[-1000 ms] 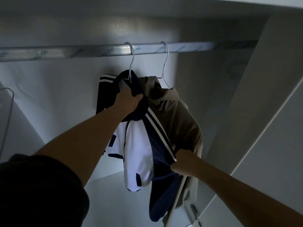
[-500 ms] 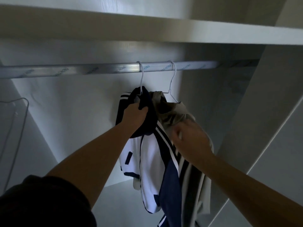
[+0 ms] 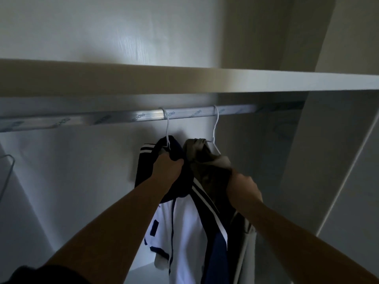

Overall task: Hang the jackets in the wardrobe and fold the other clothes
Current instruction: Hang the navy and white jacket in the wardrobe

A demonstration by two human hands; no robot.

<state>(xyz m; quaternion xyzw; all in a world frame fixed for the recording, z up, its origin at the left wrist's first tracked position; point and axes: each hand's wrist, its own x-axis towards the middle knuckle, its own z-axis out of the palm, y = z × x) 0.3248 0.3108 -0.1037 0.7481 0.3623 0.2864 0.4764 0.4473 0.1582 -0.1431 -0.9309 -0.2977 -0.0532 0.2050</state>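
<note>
Our left hand (image 3: 168, 168) is clamped on the collar of the navy-and-white striped fabric jacket (image 3: 184, 222), at six o'clock of its white wire hanger (image 3: 167, 128) on the silver metal rail (image 3: 123, 118). Our right hand (image 3: 244, 189), at four o'clock from the left, curls seemingly on that jacket's other shoulder, against the khaki cloth jacket (image 3: 209, 163).

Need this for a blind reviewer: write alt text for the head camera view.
Inside a white wardrobe, a person's left hand grips the top of a navy-and-white striped jacket on a white wire hanger hooked over a silver metal rail. The right hand is clenched on a tan fabric jacket hanging on a second white wire hanger.
</note>
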